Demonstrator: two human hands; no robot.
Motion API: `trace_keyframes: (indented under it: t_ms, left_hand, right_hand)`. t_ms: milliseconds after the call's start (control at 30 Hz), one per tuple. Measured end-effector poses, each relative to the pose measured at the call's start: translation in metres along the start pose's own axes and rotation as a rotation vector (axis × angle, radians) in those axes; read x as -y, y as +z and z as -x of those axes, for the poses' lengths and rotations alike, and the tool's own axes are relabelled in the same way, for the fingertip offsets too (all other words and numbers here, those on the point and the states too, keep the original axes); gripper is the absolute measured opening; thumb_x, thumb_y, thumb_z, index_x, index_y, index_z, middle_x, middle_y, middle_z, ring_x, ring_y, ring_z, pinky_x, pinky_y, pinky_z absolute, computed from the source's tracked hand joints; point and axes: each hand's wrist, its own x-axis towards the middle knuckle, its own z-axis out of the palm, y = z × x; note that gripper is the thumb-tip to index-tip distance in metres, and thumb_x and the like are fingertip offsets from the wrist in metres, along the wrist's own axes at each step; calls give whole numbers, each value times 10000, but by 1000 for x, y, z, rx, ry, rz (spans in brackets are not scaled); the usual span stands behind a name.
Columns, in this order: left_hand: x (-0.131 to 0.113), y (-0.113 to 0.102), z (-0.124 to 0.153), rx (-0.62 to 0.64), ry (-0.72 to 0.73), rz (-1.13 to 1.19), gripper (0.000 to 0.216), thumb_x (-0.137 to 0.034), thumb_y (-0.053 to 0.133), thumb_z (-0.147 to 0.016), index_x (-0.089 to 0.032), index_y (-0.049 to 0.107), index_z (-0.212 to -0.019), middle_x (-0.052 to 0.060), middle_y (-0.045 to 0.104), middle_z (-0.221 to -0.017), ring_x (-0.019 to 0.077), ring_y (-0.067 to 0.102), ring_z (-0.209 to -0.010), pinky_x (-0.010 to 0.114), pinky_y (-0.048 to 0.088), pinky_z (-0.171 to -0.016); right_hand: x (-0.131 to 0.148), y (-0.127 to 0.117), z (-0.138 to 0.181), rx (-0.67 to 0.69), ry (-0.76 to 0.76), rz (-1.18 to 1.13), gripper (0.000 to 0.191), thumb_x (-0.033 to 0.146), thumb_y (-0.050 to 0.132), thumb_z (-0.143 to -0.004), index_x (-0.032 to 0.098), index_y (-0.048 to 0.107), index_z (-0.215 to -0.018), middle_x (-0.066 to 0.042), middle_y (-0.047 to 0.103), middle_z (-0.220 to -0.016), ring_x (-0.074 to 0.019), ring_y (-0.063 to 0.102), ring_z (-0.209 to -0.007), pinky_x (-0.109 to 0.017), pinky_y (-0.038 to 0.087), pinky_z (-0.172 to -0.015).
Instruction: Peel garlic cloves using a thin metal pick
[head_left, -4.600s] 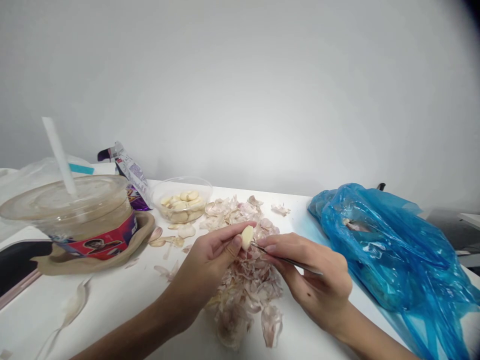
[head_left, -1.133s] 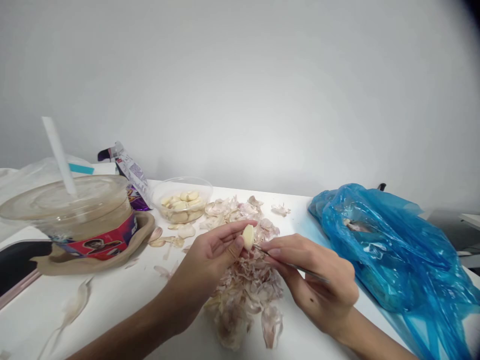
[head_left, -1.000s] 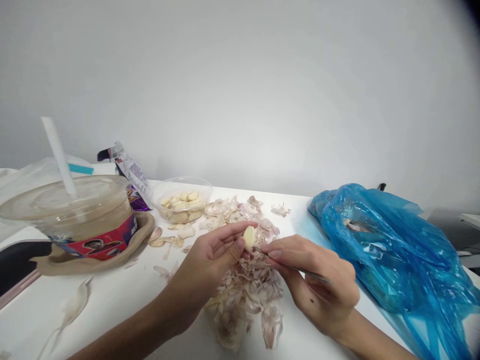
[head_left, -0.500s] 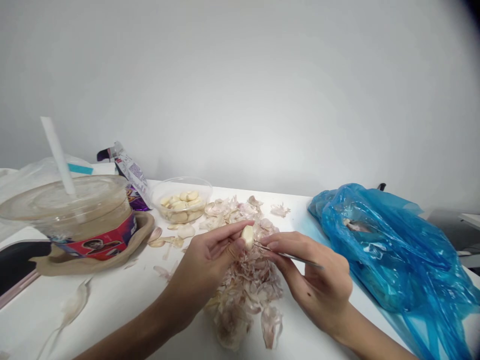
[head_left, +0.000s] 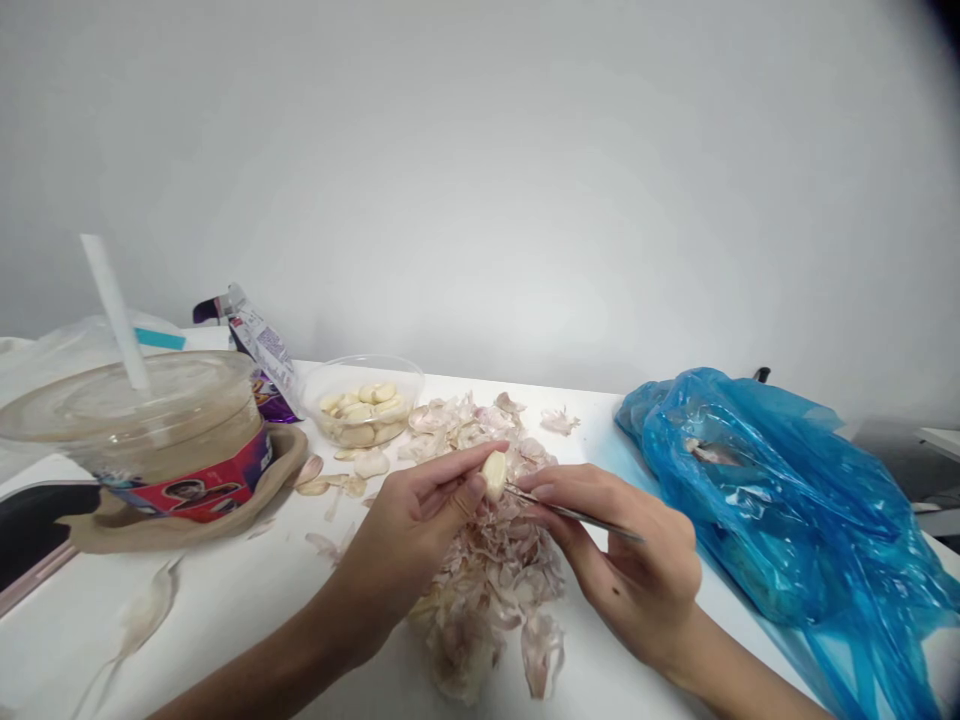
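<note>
My left hand (head_left: 409, 525) pinches a pale peeled garlic clove (head_left: 494, 473) between thumb and fingers, held just above a pile of garlic skins (head_left: 491, 570). My right hand (head_left: 626, 560) is closed on a thin metal tool (head_left: 577, 513) whose tip touches the clove's lower right side. Both hands hover over the white table (head_left: 225, 600). Behind the pile stands a clear plastic bowl (head_left: 365, 400) holding several peeled cloves.
A large lidded drink cup (head_left: 142, 430) with a white straw stands at the left on a brown tray. A purple snack packet (head_left: 262, 350) leans behind the bowl. A crumpled blue plastic bag (head_left: 780, 500) fills the right side. Loose skins lie scattered near the cup.
My hands have shifted only slightly. The clove and the tool's tip stay together, and the tool's angle has changed a little.
</note>
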Motion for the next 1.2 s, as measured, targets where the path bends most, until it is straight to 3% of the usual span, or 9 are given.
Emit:
trace_keyframes:
  t_ms: [300, 667, 1033, 1200]
  left_hand:
    - [-1, 0, 2, 17, -34, -13, 333, -319, 588, -759, -235, 622, -1079, 13, 728, -853, 230, 590, -999, 299, 474, -841]
    - [0, 1, 1, 9, -37, 53, 317, -309, 588, -764, -241, 624, -1072, 14, 674, -1093, 204, 550, -1078, 261, 446, -890]
    - [-1, 2, 4, 11, -64, 73, 301, -296, 602, -754, -224, 639, -1044, 23, 675, -1092, 205, 560, -1066, 263, 464, -873]
    - [-2, 2, 4, 16, -66, 72, 308, -305, 601, -750, -227, 645, -1044, 37, 703, -1020, 237, 594, -1006, 325, 473, -860]
  right_hand:
    - [-1, 0, 1, 6, -1, -31, 291, 0, 594, -742, 161, 579, -984, -39, 671, -849, -147, 633, -807, -282, 546, -688]
    - [0, 1, -1, 32, 26, -44, 240, -16, 584, -742, 133, 589, -931, -45, 669, -830, -134, 627, -797, -267, 540, -680]
    - [0, -2, 0, 33, 13, -87, 261, -48, 555, -734, 145, 597, -905, -40, 676, -809, -136, 634, -765, -269, 540, -640]
    - [1, -2, 0, 22, -6, -94, 270, -46, 534, -741, 153, 598, -912, -39, 674, -796, -140, 635, -762, -277, 545, -635]
